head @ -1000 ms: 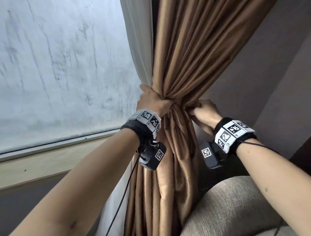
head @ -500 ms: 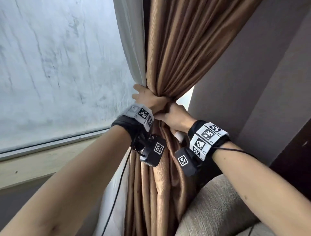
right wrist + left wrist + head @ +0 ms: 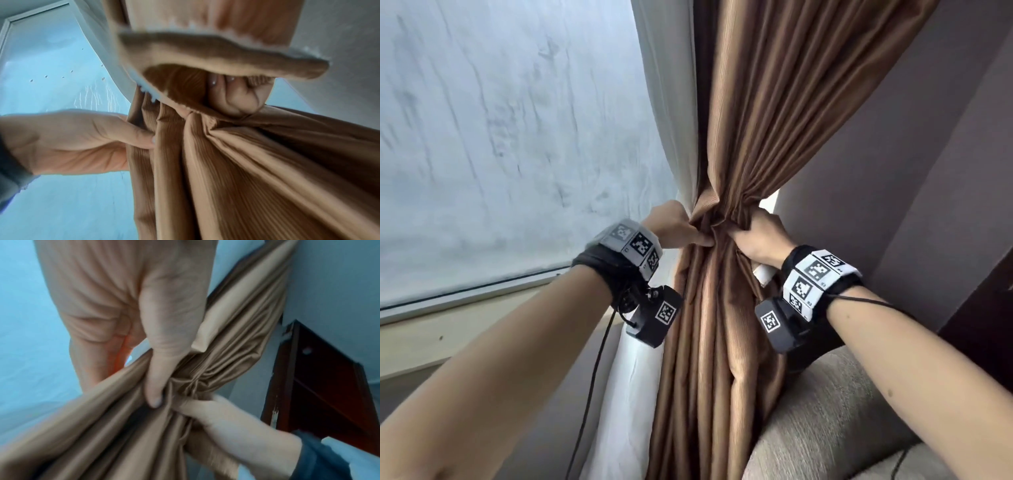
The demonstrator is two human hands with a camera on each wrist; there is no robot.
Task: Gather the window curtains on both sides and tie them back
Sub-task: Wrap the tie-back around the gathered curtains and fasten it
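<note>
Hands meet at the bunch: the right hand [image 3: 758,238], a second ago behind the curtain [image 3: 722,308], now clenches it opposite the left hand [image 3: 676,226], cinching the waist beside the window [image 3: 500,137]. Tying looks near.

Fingers lost in the folds

The left hand [image 3: 676,226] and right hand [image 3: 760,236] bury their fingertips in the brown curtain [image 3: 750,137] — any tie there is hidden; the curtain's top and hem run off-frame, and a blurred strip [image 3: 216,48] crosses the right wrist view.
</note>
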